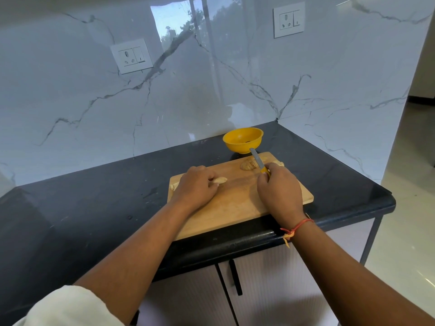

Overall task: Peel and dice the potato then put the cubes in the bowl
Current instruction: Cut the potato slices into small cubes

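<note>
Dicing seems to be the step in hand, because the pieces look pale and already peeled. On the wooden cutting board (235,204), which lies on the dark bench (94,196), the left hand (196,184) has its grip pinched on a potato piece (221,180) that sticks out from under the fingers. The right hand (279,188) has its grip curled around the yellow handle of the knife (256,160), with the blade pointing away toward the yellow bowl (235,147), which stands on the bench just behind the board. A sliced potato half (247,165) lies near the far edge, just beside the blade. I judge that no cubes are in the bowl yet, though its bottom is not clear. The next move asks to bring the blade over the held piece, keep the fingertips back, and cut it in strips, then across
</note>
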The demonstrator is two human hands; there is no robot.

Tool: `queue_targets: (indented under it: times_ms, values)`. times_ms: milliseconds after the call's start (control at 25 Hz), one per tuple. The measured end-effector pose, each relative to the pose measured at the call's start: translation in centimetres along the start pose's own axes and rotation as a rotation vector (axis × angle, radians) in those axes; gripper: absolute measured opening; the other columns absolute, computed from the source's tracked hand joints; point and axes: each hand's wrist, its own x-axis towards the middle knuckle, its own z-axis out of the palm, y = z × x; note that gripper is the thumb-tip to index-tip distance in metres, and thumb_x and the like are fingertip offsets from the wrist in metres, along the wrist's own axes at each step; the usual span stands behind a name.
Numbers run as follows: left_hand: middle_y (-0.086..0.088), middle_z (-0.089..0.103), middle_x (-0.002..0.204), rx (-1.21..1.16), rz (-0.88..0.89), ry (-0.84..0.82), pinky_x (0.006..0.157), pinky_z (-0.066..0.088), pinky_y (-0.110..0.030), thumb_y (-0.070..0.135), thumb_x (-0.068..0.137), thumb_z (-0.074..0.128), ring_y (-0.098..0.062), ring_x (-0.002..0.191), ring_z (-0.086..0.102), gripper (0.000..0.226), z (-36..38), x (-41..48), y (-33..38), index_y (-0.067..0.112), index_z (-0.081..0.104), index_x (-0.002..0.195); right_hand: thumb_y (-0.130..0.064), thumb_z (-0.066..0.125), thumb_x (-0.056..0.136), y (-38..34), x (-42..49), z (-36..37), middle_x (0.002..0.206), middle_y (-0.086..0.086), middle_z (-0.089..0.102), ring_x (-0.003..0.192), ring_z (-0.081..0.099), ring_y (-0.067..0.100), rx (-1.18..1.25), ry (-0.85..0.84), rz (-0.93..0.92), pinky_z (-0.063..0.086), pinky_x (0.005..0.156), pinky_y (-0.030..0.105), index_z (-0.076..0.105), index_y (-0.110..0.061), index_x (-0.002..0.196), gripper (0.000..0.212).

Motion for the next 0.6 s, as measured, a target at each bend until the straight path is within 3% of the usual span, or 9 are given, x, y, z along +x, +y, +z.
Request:
queue_targets:
  times_ms: [200, 400, 600]
  values:
    - [0.005, 0.065, 0.101, -0.017, -0.005, -0.016, 0.077, 0.045, -0.025, 0.029, 0.093, 0.068, -0.011, 0.095, 0.056, 0.018, 0.1, 0.5, 0.4, 0.023, 0.073, 0.109, -0.023, 0.050, 0.099, 0.1, 0.0, 0.0, 0.082, 0.000, 0.064, 0.067, 0.057, 0.011, 0.001, -0.002, 0.000, 0.039, 0.052, 0.019, 0.067, -0.013, 0.119, 0.029]
    - [0.007, 0.066, 0.085, -0.092, -0.055, 0.004, 0.066, 0.045, -0.021, 0.019, 0.091, 0.069, -0.007, 0.078, 0.061, 0.003, 0.1, 0.3, 1.5, 0.021, 0.072, 0.091, -0.024, 0.049, 0.099, 0.1, 0.0, 0.0, 0.083, 0.000, 0.064, 0.068, 0.058, 0.011, -0.003, -0.004, 0.000, 0.043, 0.055, 0.021, 0.067, -0.013, 0.121, 0.030]
    - [0.008, 0.064, 0.074, 0.046, -0.014, 0.014, 0.066, 0.050, -0.025, 0.019, 0.091, 0.064, -0.007, 0.070, 0.059, 0.007, -0.3, -0.3, 2.4, 0.024, 0.067, 0.086, -0.024, 0.049, 0.098, 0.1, 0.1, 0.0, 0.080, 0.000, 0.064, 0.067, 0.057, 0.012, -0.008, -0.005, -0.007, 0.047, 0.055, 0.025, 0.068, -0.013, 0.117, 0.028]
